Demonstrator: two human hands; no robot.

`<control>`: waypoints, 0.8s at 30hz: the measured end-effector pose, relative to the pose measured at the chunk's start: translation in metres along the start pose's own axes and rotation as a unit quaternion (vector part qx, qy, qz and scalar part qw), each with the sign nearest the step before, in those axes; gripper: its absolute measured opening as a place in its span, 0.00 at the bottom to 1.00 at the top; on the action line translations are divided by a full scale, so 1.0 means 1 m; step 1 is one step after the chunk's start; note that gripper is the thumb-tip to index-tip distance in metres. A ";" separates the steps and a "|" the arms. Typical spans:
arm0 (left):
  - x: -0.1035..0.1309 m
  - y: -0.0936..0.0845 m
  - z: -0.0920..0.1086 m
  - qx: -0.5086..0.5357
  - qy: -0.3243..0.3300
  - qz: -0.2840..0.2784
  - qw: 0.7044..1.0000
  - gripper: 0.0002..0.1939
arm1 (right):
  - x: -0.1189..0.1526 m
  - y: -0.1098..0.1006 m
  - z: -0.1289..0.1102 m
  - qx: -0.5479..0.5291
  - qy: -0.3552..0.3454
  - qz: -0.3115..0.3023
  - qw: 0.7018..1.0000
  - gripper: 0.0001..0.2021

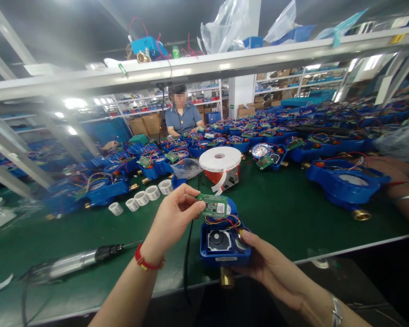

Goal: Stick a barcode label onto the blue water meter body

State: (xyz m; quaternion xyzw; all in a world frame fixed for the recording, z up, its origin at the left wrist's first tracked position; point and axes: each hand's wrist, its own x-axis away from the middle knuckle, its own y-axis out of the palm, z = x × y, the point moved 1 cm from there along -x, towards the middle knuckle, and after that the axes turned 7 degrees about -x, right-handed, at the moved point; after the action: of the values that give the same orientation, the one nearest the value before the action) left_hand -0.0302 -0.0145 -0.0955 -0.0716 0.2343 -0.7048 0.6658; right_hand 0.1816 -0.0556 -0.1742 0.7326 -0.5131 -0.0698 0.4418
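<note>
Between the thumb and fingers of my left hand (177,211) is a green circuit board (213,205) with a small white label, pinched by its left edge. Thin coloured wires (236,221) run from the board down into a blue water meter housing (207,259). My right hand (264,259) is closed around the right side of that housing, thumb on its rim. Inside the open housing sits a dark round part on a pale square plate (218,240). A brass threaded fitting (226,278) sticks out of its near side, at the table's edge.
On the green table (157,245) lies an electric screwdriver (82,261) at left. Rolls of white labels (141,198) stand in a row, near an orange device (231,179) topped by a white reel (220,159). Several blue meters (347,179) crowd behind. A person (183,116) sits opposite; another person's arm (402,181) is at right.
</note>
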 end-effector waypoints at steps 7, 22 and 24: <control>0.039 -0.007 0.012 -0.098 0.090 -0.066 0.989 0.02 | 0.002 0.001 -0.001 0.021 -0.007 -0.006 1.000 0.22; 0.049 0.007 -0.069 -0.039 -0.073 0.115 0.990 0.17 | -0.025 -0.023 -0.056 0.169 0.031 0.009 0.985 0.24; 0.035 0.016 -0.068 -0.034 -0.049 0.106 0.993 0.19 | -0.026 -0.023 -0.056 0.168 0.026 0.013 0.985 0.23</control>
State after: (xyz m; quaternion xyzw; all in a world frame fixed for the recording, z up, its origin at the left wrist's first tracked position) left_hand -0.0469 -0.0327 -0.1695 -0.1029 0.2315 -0.6180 0.7442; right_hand 0.2167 0.0001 -0.1661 0.7913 -0.5152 0.0420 0.3266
